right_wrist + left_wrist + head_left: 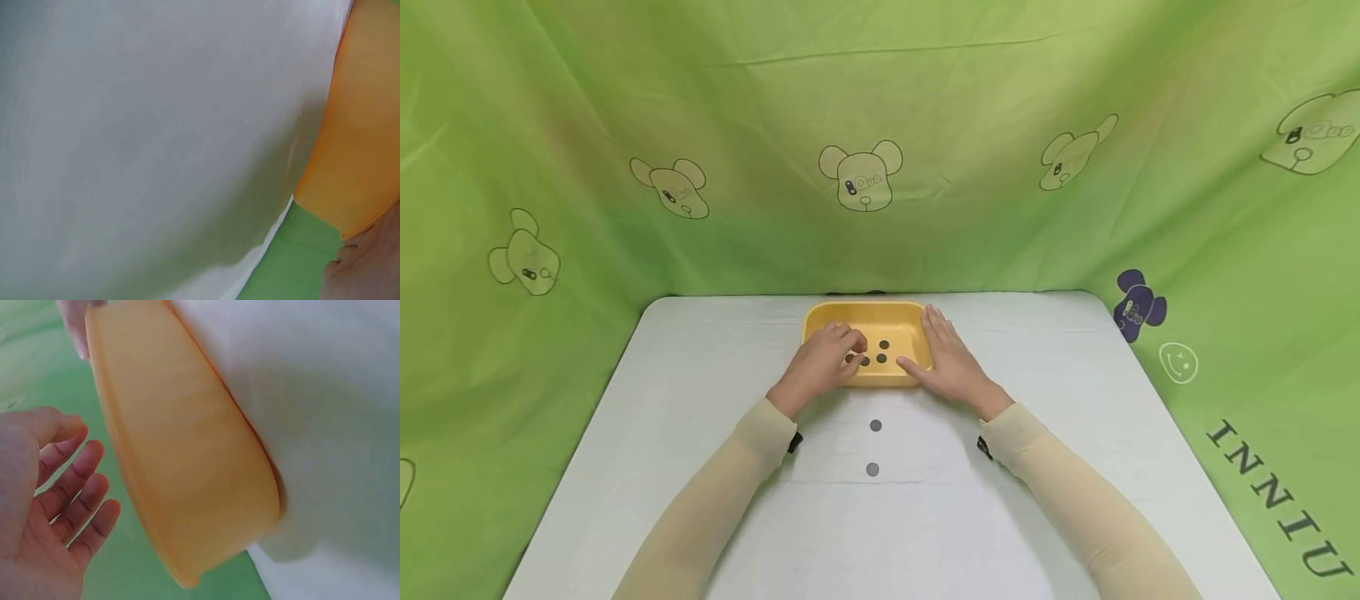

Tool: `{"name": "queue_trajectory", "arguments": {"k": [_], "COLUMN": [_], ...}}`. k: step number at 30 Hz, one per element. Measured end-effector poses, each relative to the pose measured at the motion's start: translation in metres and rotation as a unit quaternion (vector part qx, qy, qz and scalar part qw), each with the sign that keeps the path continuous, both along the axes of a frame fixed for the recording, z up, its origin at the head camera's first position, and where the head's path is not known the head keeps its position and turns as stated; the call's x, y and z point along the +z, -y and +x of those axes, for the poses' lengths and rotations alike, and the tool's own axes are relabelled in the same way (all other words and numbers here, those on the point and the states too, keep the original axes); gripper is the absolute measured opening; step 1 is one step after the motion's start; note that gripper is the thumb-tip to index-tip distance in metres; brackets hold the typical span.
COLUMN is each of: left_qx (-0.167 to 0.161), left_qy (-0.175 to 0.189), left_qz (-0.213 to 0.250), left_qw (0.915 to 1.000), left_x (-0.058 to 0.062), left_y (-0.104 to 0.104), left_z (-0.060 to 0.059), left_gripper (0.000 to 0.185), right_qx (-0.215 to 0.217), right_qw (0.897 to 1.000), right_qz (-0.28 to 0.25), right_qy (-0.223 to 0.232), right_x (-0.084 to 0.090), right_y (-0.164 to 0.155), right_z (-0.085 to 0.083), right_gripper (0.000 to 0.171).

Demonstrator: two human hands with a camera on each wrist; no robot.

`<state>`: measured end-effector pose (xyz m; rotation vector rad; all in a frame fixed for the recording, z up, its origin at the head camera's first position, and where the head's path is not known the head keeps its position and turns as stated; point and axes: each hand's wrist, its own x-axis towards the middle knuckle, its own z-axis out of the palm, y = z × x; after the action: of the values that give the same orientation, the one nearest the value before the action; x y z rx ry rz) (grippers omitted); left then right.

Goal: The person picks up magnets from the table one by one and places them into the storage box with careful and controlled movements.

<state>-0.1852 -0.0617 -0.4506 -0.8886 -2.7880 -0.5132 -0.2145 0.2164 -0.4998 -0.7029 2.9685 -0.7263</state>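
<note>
A shallow yellow plastic basin [876, 381] stands at the back of the white table, with several small dark round discs [883, 344] lying inside. Over its left part hovers my left hand [822, 360], thumb and fingers bent with a gap between them. In the left wrist view those fingers [94, 487] are loosely curved beside the basin's rim, and nothing shows in them. My right hand [953, 360] rests on the right end of the basin. Its fingers lie straight along the rim, and the thumb reaches over the front corner. The left hand hides some of the basin's inside.
Two more dark discs, a nearer disc [872, 469] and a farther disc [876, 425], lie on the white table [700, 417] in front of the basin. A green curtain [737, 250] with printed bear heads hangs behind the table and at both sides.
</note>
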Motion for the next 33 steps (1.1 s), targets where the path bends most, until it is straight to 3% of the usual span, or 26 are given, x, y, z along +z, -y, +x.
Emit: {"name": "queue_trajectory", "arguments": {"k": [8, 21, 33], "left_qx": [-0.030, -0.068, -0.081], "left_qy": [-0.026, -0.012, 0.041], "left_qz": [0.001, -0.003, -0.010], "left_qw": [0.9992, 0.9976, 0.9959], "left_x": [0.003, -0.002, -0.015], "left_y": [0.000, 0.002, 0.002], "left_z": [0.022, 0.046, 0.060], "left_gripper": [0.010, 0.014, 0.015], "right_qx": [-0.002, -0.007, -0.011], "right_qw": [1.000, 1.000, 1.000], "right_qz": [-0.002, 0.003, 0.001], "right_qy": [0.009, 0.004, 0.010], "right_x": [0.002, 0.004, 0.005], "right_y": [0.002, 0.003, 0.005], "right_z": [0.003, 0.004, 0.011], "right_gripper": [0.109, 0.109, 0.109]}}
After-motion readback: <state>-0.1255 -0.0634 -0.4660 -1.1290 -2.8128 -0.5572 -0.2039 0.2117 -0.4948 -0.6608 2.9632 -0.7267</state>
